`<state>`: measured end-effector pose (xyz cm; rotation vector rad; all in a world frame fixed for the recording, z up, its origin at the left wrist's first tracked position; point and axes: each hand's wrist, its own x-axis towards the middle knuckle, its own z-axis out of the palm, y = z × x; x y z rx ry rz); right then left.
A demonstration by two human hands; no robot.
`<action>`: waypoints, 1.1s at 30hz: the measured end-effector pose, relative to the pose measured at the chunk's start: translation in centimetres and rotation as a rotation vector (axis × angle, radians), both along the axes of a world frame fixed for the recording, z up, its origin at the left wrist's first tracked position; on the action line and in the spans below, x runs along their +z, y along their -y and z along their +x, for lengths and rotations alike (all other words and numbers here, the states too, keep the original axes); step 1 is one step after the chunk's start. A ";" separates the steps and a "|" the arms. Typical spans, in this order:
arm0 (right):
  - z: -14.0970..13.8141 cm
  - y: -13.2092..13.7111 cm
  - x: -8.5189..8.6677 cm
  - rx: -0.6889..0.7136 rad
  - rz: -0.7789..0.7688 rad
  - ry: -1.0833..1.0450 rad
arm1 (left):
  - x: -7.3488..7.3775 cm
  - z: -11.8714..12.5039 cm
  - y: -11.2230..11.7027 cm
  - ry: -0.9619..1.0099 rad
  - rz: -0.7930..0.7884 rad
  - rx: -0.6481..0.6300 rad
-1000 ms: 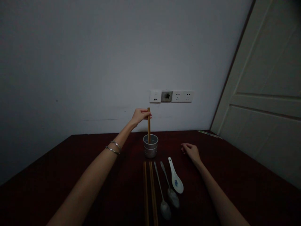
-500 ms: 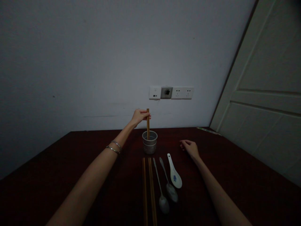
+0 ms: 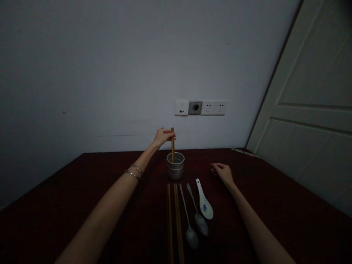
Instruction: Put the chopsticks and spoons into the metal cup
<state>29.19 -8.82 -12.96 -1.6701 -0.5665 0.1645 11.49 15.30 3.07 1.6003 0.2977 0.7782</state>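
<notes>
Chopsticks (image 3: 173, 146), slim straight wood, are tilting just off vertical in my L hand (image 3: 164, 135); I'm pinching them near the top btwn thumb & fingertips, grip closed. Their lower ends are reaching inside the cup (image 3: 175, 172), a round, dull grey metal one w/ a flared rim & ridged side, sitting upright on the dark reddish table (image 3: 60, 187). Thin metal bangles (image 3: 132, 174) are circling my L forearm. My R hand (image 3: 223, 173) is resting on the tabletop right of the cup, fingers loosely curled; inner side's hidden, so can't tell if it's holding anything. Closer to me, other chopsticks (image 3: 178, 220) are lying lengthwise, w/ two metal spoons (image 3: 192, 238), long-handled & oval-bowled, then a smooth white spoon (image 3: 206, 208) w/ a blue motif, alongside.
</notes>
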 end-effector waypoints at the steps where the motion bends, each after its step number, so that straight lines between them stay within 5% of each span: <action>1: 0.0 0.0 0.0 0.005 0.006 -0.004 | 0.0 0.0 0.0 -0.004 0.006 -0.002; 33: -0.1 0.0 0.1 0.007 -0.023 0.010 | -2.8 -0.4 -0.1 -0.116 0.043 -0.077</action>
